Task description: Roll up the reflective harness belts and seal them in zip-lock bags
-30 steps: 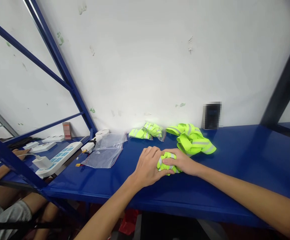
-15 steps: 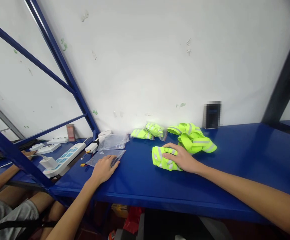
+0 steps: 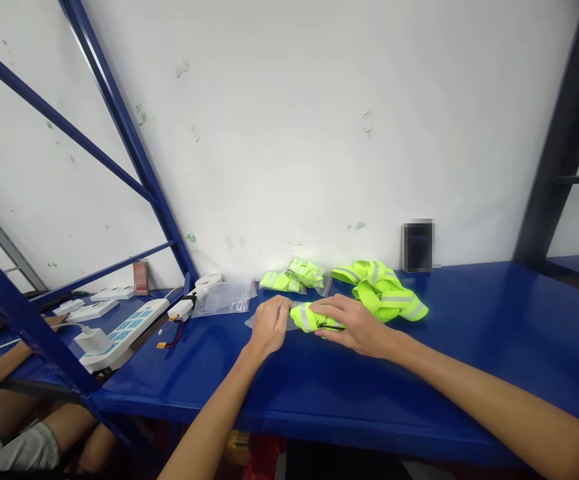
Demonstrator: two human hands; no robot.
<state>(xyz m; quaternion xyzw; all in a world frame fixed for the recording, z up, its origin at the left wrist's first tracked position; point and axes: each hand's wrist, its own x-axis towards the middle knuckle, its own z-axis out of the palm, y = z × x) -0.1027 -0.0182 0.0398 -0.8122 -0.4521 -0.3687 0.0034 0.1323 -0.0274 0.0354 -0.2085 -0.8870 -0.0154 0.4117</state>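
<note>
Head view: the bundle in hand, neon yellow-green with silver stripes (image 3: 304, 317), sits just above or on the blue bench (image 3: 444, 373), between both hands. Right hand (image 3: 354, 325) is clamped over it. Left hand (image 3: 269, 323) has its fingers closed on a clear bag (image 3: 253, 323) at the bundle's left end; whether any of the bundle is inside cannot be told.

Progress, as judged: two bagged bundles (image 3: 293, 275) near the wall (image 3: 279, 133) look finished. The one in hand appears partway, at the bagging step. Left over: a loose heap of striped strap (image 3: 389, 297), neither rolled nor bagged, and a flat spare bag (image 3: 224, 297) beside the small fan (image 3: 208, 281).
</note>
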